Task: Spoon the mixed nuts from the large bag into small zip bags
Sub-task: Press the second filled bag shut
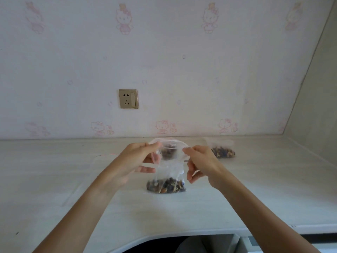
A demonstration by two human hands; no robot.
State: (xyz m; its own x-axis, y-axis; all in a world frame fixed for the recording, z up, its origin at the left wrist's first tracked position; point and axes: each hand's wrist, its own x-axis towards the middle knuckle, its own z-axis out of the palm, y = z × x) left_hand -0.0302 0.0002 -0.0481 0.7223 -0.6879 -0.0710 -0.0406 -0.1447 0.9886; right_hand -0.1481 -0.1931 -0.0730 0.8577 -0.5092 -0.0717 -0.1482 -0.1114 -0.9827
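Table [54, 179] pale, against papered wall with socket [128, 98]. Left hand [133, 161] pinches left edge of small zip bag's [168, 170] open mouth. Bag upright at centre, mixed nuts [166, 186] in bottom resting on table. Right hand [202, 163] pinches right edge. Filled bag [222, 150] lies farther right, near wall.

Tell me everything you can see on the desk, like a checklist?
Surface: pale desk against the wall.
Job's things: small zip bag held upright, nuts in its bottom; filled bag lying behind on the right; a bag behind the held one, blurred.
Clutter: flat clear bags on the left.
Fingers: left hand and right hand pinch the bag's top corners.
Cables: nothing seen.
Surroundings: wall socket, cartoon cat wallpaper.
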